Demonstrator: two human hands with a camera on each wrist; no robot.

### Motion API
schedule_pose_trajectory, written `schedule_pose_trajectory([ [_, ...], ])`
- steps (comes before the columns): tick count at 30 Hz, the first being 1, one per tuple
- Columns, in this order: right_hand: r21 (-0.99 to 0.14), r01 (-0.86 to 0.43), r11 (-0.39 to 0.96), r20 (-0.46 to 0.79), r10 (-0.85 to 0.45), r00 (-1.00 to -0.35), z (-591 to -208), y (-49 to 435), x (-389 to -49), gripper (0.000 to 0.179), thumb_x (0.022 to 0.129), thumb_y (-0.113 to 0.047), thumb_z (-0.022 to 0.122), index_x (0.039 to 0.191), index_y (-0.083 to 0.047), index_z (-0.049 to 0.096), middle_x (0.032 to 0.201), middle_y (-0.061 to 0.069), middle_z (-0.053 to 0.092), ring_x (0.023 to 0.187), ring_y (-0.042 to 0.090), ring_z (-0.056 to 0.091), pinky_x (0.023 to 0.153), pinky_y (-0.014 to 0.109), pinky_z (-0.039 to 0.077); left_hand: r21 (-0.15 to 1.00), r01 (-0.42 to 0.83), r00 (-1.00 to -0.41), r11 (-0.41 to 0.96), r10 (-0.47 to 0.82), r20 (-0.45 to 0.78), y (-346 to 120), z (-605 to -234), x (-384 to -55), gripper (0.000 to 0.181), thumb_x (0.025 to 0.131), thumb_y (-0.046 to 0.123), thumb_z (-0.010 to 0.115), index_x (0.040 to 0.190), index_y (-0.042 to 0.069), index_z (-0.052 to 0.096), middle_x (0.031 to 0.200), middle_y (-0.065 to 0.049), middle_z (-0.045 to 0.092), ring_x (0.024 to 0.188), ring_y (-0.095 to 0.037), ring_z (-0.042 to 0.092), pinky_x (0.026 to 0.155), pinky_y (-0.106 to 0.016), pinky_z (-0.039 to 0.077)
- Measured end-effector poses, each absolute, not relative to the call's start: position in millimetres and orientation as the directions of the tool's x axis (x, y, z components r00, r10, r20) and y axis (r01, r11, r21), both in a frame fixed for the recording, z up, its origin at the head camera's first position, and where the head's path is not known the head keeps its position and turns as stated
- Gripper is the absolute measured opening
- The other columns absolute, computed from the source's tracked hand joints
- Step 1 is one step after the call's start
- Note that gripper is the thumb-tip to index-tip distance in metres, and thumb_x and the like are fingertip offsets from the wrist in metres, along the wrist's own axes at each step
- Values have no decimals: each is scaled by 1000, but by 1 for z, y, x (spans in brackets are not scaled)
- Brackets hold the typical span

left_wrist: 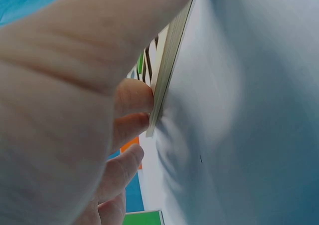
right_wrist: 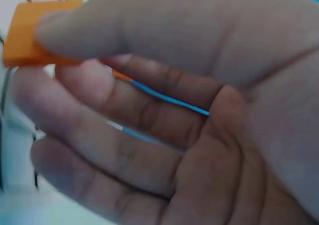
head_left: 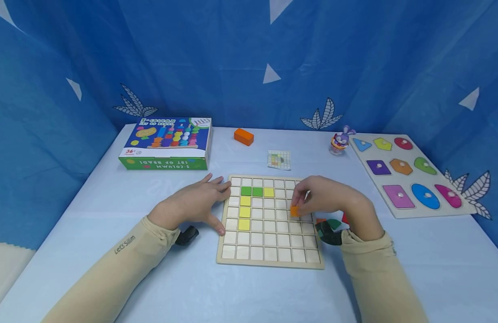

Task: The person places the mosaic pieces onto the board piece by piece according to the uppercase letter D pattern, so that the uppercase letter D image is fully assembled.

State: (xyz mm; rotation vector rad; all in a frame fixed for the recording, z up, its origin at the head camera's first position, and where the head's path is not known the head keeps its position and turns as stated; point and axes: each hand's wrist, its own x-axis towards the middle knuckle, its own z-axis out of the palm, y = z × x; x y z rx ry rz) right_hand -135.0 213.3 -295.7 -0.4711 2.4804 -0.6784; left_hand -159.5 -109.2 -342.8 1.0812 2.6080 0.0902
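Observation:
A wooden grid board (head_left: 273, 265) lies in the middle of the table, its squares pale. Two green tiles (head_left: 246, 191) and a yellow tile (head_left: 269, 192) fill part of an upper row, with more yellow tiles (head_left: 244, 212) in a column below. My left hand (head_left: 196, 199) rests along the board's left edge, fingers spread, thumb and fingertips at the rim. Over the right part of the grid, my right hand (head_left: 327, 195) pinches an orange tile (right_wrist: 22, 33) between thumb and fingertips. The right hand hides some squares there.
Behind the board lie a small grid-pattern card (head_left: 279, 159) and an orange block (head_left: 244, 137). A bead-set box (head_left: 166, 143) stands back left. At right are a rabbit figurine (head_left: 340, 140) and a knobbed shape puzzle (head_left: 379, 179). Loose pieces, one green (head_left: 334, 224), lie by my right wrist.

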Motion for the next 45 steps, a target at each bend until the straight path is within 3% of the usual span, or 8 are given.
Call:
schedule_pose_trajectory([
  [11, -638, -403, 656, -228, -661, -715, -315, 153, -125, 13, 87, -8, 79, 90, -19, 72, 86, -10, 66, 80, 12, 62, 72, 27, 57, 175, 679, -665, 713, 698, -266, -109, -342, -160, 118, 62, 74, 77, 151, 4, 44, 161, -14, 32, 151, -34, 17, 124, -47, 2],
  [21, -700, -451, 553, -201, -759, -619, -330, 121, -115, 12, 86, -10, 81, 90, -19, 73, 83, -13, 67, 75, 7, 62, 70, 25, 57, 174, 689, -660, 703, 708, -250, -109, -343, -160, 117, 62, 74, 77, 150, 4, 46, 159, -14, 35, 150, -35, 20, 124, -48, 4],
  [35, -613, -492, 618, -230, -736, -637, -329, 111, -110, 16, 83, -5, 81, 87, -17, 72, 77, -8, 63, 70, 9, 56, 65, 23, 53, 186, 675, -666, 714, 698, -264, -109, -344, -161, 117, 62, 74, 78, 150, 4, 46, 160, -12, 34, 151, -33, 18, 124, -47, 2],
  [45, -562, -502, 658, -271, -719, -640, -325, 117, -108, 25, 80, -8, 84, 104, -14, 77, 80, -9, 65, 72, 6, 57, 66, 23, 53, 186, 677, -664, 712, 700, -261, -109, -343, -160, 117, 62, 74, 77, 150, 4, 46, 160, -13, 34, 151, -33, 18, 124, -48, 2],
])
